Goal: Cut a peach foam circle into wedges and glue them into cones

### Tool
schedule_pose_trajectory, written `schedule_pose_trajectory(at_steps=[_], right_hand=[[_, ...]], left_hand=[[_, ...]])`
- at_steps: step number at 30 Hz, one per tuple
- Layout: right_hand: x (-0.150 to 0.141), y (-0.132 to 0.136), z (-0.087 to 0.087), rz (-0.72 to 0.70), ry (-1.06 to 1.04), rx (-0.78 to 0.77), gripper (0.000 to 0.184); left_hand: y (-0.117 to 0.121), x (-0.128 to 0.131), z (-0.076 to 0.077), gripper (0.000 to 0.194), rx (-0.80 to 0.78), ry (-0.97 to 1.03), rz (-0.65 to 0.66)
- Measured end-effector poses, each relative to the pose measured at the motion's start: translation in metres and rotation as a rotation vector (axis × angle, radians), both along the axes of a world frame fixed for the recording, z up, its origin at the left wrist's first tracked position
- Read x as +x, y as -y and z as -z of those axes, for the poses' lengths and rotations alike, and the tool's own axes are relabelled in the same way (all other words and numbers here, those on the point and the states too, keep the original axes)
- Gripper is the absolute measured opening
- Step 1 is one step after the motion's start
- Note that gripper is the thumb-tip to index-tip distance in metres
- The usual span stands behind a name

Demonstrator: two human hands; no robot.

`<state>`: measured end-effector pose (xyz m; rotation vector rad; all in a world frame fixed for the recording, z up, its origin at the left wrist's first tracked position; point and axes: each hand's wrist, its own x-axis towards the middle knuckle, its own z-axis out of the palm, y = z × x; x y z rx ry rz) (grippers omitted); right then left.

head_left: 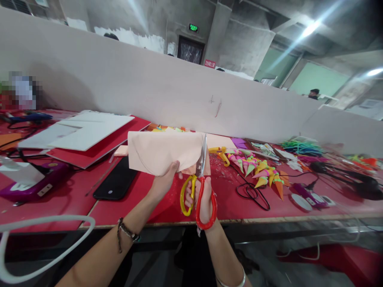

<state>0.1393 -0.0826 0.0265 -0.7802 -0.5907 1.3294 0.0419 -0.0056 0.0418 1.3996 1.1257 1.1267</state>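
A peach foam sheet [163, 151] is pinched in the left hand [163, 181] above the red tabletop [239, 199]; scissors [200, 187] are clamped in the right hand [203, 199], blades at the sheet's edge.

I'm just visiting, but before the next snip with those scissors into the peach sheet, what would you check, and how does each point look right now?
1. Left hand grips the peach sheet at its lower edge: ok.
2. Right hand sits in the loops of the red and yellow scissors: ok.
3. Blades meet the sheet's right edge: ok.
4. Left fingers clear of the blades: ok, they sit to the side, though close.
5. Blades follow the pencilled curve on the sheet: cannot tell, the curve shows only at the left.
6. Sheet held up off the red table, clear of the black cable: ok.
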Motion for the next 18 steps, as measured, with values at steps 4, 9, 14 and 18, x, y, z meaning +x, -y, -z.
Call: schedule_pose_trajectory(at_steps=[4, 9, 14, 18], right_hand=[[0.003, 0.001, -0.003, -0.008, 0.05, -0.036, 0.051], [0.003, 0.003, -0.009, 0.016, 0.119, -0.058, 0.054], [0.006, 0.006, -0.011, 0.013, 0.207, -0.053, 0.054], [0.01, 0.007, -0.01, 0.02, 0.245, -0.066, 0.052]], left_hand=[[-0.001, -0.003, 0.0, 0.045, 0.006, -0.016, 0.013], [-0.004, -0.006, -0.003, 0.044, 0.082, 0.021, 0.069], [-0.008, -0.008, -0.002, 0.043, 0.087, 0.084, 0.095], [-0.012, -0.013, -0.004, 0.042, 0.121, 0.072, 0.119]])
